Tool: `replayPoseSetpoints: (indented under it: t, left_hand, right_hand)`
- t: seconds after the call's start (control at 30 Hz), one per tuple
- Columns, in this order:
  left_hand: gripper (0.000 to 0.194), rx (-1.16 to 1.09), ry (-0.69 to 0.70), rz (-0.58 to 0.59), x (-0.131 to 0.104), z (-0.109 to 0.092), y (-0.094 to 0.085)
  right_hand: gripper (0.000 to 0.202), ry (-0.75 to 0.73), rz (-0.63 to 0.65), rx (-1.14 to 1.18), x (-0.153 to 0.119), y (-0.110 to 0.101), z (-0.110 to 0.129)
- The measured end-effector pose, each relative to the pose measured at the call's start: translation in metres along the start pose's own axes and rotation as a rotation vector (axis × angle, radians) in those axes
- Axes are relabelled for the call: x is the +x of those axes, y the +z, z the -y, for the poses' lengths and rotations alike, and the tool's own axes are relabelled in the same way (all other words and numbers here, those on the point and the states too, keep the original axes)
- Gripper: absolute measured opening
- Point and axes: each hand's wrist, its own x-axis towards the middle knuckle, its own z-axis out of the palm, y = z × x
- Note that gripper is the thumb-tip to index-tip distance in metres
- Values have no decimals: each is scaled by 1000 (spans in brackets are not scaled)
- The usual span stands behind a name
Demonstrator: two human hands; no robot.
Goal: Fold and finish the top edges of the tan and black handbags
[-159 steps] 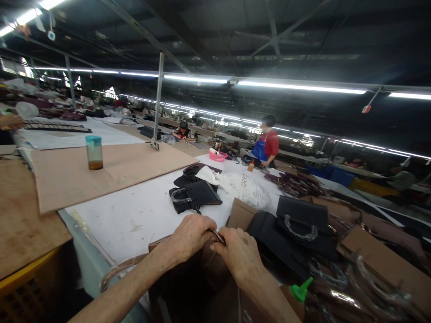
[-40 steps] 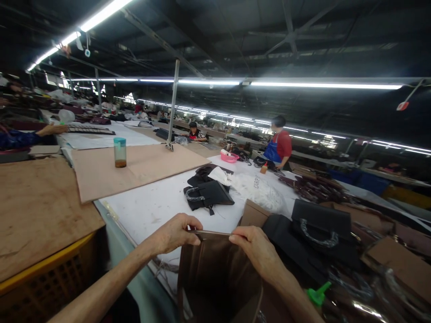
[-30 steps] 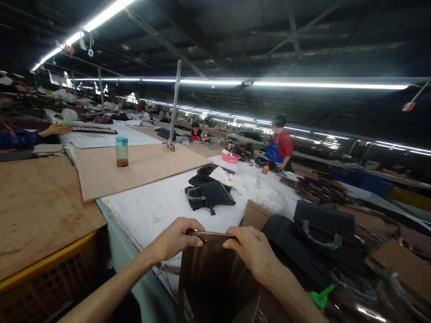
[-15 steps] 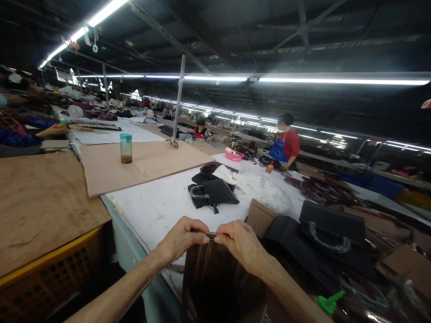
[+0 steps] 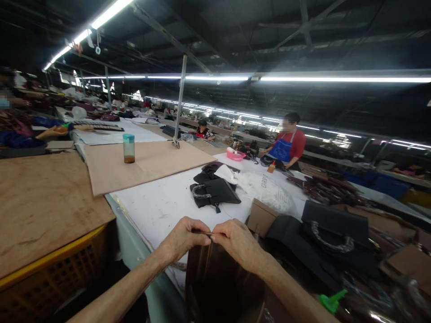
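A dark brown bag piece (image 5: 222, 278) hangs upright in front of me, its upper edge pinched between both hands. My left hand (image 5: 185, 235) is closed, thumb and fingers gripping that edge from the left. Close beside it, nearly touching, my right hand (image 5: 235, 242) pinches the same edge with thumb and forefinger. The inside of the brown piece is dark, and its lower part runs out of view. Just beyond my hands a black handbag (image 5: 217, 194) with a plastic-wrapped handle lies on the white-covered table (image 5: 161, 211).
To the right lie another black handbag (image 5: 333, 229), brown pieces and a green-capped bottle (image 5: 332, 301). Behind is a white plastic bag (image 5: 266, 190). A tumbler (image 5: 128, 149) stands on a tan board (image 5: 151, 166). A yellow crate (image 5: 67, 255) sits left. A person in a blue apron (image 5: 282, 148) stands across.
My hands have drawn slightly closer together along the brown edge. The view has shifted a little. The person in the apron now shows an arm reaching out to the left.
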Motion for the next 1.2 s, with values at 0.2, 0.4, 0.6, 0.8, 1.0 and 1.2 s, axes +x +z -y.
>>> replayPoseSetpoints:
  t: [0.2,0.4,0.6,0.8,1.0,1.2]
  left_hand:
    - [15,150,134,-89,-8,2,-12]
    - [15,274,166,-93,-8,2,-6]
    - [12,380,192,-142,-9,-3,1]
    - [15,543,331,-80,-12,-5,0]
    - [20,649,384,30,-7,-3,2]
    - [21,585,361,56,-5,-3,2]
  right_hand:
    - [26,16,3,-6,-2,-2,2]
    - [28,-20,-11,-76,-2,2,-2]
    - [24,-15,23,-230,-2,3,9]
    - [30,23,28,-315,-4,5,16]
    - [30,97,57,-334,-15,-11,-10]
    - [33,70,34,-248,-38,-23,-41]
